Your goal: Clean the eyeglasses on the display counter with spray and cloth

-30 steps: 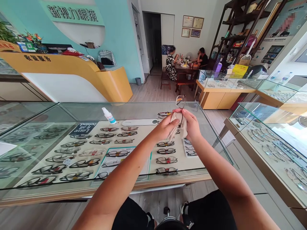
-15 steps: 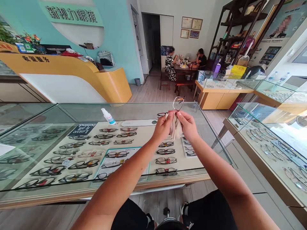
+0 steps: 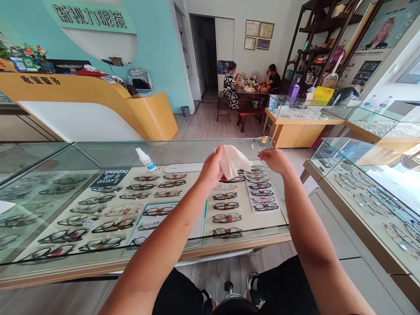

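Observation:
My left hand point(image 3: 210, 168) grips a pale beige cleaning cloth point(image 3: 232, 160), held up above the glass display counter point(image 3: 98, 151). My right hand point(image 3: 274, 159) holds a thin-framed pair of glasses point(image 3: 261, 143) with a small orange tag, out over the counter's right end. The two hands are apart, the cloth no longer touching the glasses. Under the glass lie rows of several eyeglass frames point(image 3: 226, 205) on a white board.
A small white spray bottle point(image 3: 145, 159) and a flat white case point(image 3: 188, 167) rest on the glass top. Another glass showcase point(image 3: 370, 192) stands to the right. Two people sit at a table point(image 3: 251, 92) in the back. A yellow reception desk point(image 3: 92, 98) is at left.
My hands were together, rubbing the glasses with the cloth. Now they have parted: the right hand carried the glasses to the right, the left hand kept the cloth, which has unfolded.

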A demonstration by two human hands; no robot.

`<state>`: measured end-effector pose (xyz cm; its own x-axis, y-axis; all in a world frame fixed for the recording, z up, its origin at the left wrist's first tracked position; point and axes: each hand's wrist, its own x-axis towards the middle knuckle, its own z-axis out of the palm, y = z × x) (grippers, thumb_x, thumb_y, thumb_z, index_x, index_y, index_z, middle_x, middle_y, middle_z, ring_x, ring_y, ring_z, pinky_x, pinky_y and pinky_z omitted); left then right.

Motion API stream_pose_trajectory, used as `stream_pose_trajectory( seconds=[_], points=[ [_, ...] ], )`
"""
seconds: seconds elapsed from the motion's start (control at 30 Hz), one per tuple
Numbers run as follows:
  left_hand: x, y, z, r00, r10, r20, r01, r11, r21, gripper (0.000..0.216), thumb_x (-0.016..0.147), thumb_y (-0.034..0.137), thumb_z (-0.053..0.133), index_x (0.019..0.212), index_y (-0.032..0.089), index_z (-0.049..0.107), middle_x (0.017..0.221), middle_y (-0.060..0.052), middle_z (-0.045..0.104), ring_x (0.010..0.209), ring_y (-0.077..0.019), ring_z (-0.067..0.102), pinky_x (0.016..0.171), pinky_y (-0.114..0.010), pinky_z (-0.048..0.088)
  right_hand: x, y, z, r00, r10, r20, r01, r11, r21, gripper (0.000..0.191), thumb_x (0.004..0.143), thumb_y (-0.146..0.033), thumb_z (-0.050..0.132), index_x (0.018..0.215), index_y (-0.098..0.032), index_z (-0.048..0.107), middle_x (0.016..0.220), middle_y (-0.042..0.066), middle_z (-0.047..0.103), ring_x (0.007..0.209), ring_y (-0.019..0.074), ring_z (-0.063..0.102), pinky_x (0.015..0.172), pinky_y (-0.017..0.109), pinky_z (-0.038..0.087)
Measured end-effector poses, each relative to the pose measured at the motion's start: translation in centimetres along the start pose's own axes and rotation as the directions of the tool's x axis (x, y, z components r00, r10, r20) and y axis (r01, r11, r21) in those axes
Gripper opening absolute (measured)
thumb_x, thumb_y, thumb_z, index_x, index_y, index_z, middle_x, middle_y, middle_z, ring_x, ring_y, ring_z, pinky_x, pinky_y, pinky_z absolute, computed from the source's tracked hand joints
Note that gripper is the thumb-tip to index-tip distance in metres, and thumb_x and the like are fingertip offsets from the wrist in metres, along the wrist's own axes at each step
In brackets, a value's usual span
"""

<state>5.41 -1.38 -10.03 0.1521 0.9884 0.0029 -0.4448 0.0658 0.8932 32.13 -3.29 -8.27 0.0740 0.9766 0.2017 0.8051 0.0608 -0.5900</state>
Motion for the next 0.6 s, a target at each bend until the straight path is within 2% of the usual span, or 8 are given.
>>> stream_pose_trajectory(
  seconds=[0.07, 0.13, 0.37, 0.5, 0.6],
  points=[
    [0.0, -0.1, -0.1, 1.0, -0.012, 0.002, 0.012, 1.0, 0.003, 0.069, 0.07, 0.073, 0.103, 0.105, 0.02, 0.077, 0.096, -0.007, 0.081, 0.096, -0.0264, 0.078, 0.086, -0.038, 0.062, 0.2, 0.2, 0.5, 0.99, 0.114, 0.081, -0.098, 0.98, -0.175, 0.033, 0.108, -0.033, 0.062, 0.088, -0.024, 0.087, 0.1, 0.013, 0.088, 0.097, 0.0303, 0.078, 0.087, 0.039, 0.055],
    [-0.1, -0.2, -0.2, 1.0, -0.014, 0.009, 0.014, 1.0, 0.007, 0.07, 0.066, 0.071, 0.105, 0.105, 0.02, 0.077, 0.098, -0.006, 0.081, 0.095, -0.0244, 0.077, 0.084, -0.036, 0.06, 0.4, 0.1, 1.0, 0.98, 0.164, 0.11, -0.134, 0.962, -0.239, 0.032, 0.107, -0.032, 0.064, 0.089, -0.022, 0.089, 0.097, 0.016, 0.087, 0.095, 0.0315, 0.078, 0.083, 0.039, 0.054],
    [-0.6, 0.0, -0.1, 0.985, -0.08, 0.154, 0.06, 0.99, 0.13, 0.074, 0.055, 0.074, 0.109, 0.095, 0.021, 0.074, 0.082, 0.001, 0.07, 0.073, -0.017, 0.066, 0.063, -0.029, 0.051, 0.8, 0.2, 2.1, 0.961, 0.247, 0.127, -0.196, 0.928, -0.317, 0.025, 0.106, -0.033, 0.07, 0.11, -0.022, 0.092, 0.114, 0.017, 0.088, 0.105, 0.0307, 0.08, 0.085, 0.036, 0.054],
    [-1.0, 0.4, 0.1, 0.973, -0.139, 0.184, 0.1, 0.973, 0.206, 0.077, 0.055, 0.077, 0.107, 0.1, 0.021, 0.076, 0.082, 0.0, 0.07, 0.073, -0.0189, 0.066, 0.058, -0.03, 0.047, 0.8, 0.1, 2.2, 0.953, 0.27, 0.135, -0.213, 0.917, -0.337, 0.021, 0.104, -0.029, 0.072, 0.105, -0.022, 0.092, 0.118, 0.016, 0.088, 0.107, 0.032, 0.08, 0.084, 0.037, 0.054],
    [-1.2, 0.4, 0.2, 0.971, -0.136, 0.195, 0.087, 0.967, 0.239, 0.075, 0.057, 0.076, 0.105, 0.102, 0.022, 0.078, 0.084, -0.001, 0.071, 0.074, -0.0197, 0.066, 0.06, -0.031, 0.048, 0.5, -0.4, 1.9, 0.963, 0.246, 0.107, -0.197, 0.92, -0.339, 0.019, 0.105, -0.03, 0.072, 0.103, -0.021, 0.089, 0.119, 0.016, 0.087, 0.109, 0.0322, 0.078, 0.087, 0.038, 0.053]
  ],
)
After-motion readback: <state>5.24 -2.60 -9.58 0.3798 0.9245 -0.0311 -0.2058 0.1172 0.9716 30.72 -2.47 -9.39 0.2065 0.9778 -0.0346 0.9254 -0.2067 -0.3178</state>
